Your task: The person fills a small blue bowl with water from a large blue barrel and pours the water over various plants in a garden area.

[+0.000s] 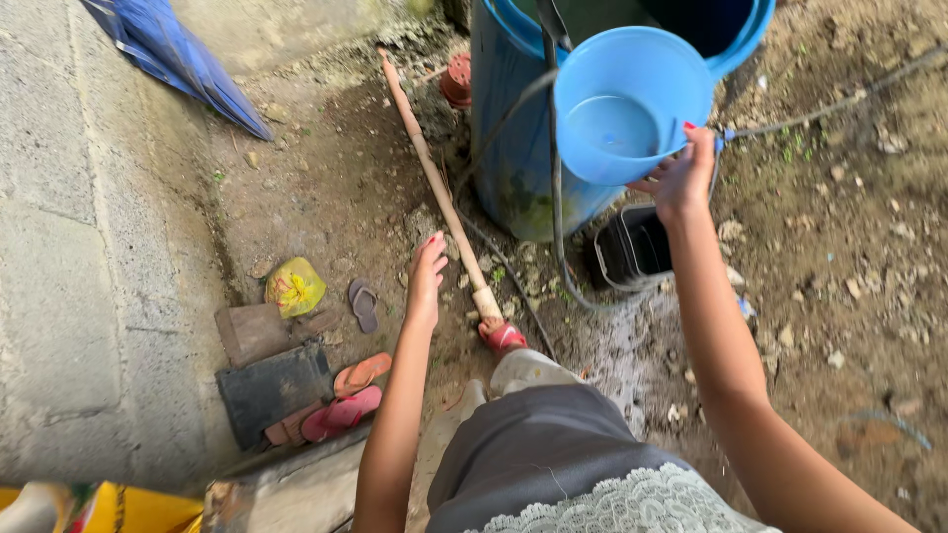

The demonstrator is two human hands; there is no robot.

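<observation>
Blue basin (624, 107) tilted before the blue barrel (513, 148), right hand (681, 178) gripping its rim, black bucket (632, 247) on the dirt below, left hand (427, 276) free, fingers loose, near a pole (434, 188), sandals (346, 395) by the wall.

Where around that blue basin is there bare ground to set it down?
Bare dirt lies right of the right hand holding the blue basin, past the black bucket. The concrete slab at left is open. Crowded: sandals and hoses by the blue barrel.
</observation>
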